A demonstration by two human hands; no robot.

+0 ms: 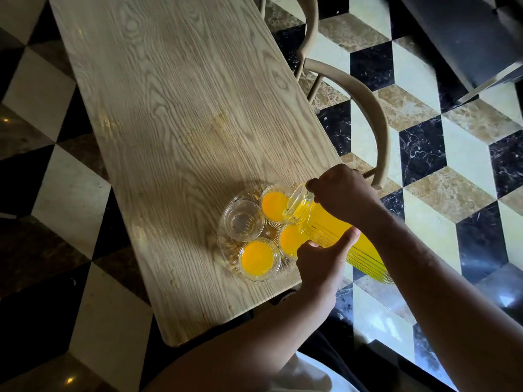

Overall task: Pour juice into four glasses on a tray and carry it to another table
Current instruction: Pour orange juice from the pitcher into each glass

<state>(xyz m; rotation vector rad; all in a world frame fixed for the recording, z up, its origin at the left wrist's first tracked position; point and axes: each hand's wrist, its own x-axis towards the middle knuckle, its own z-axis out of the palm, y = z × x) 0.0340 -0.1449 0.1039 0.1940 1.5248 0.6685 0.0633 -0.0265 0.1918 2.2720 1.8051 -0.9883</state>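
Note:
A round clear glass tray sits near the table's right front edge. On it stand three glasses of orange juice, the far one, the near one and the right one, plus an empty glass at the left. A ribbed glass jug of juice is tilted, its spout over the far and right glasses. My right hand grips the jug's handle. My left hand holds the jug's body from below.
The long wooden table runs away from me. A curved wooden chair back stands at its right side, another chair farther back. A dark cabinet stands at the top right on the checkered floor.

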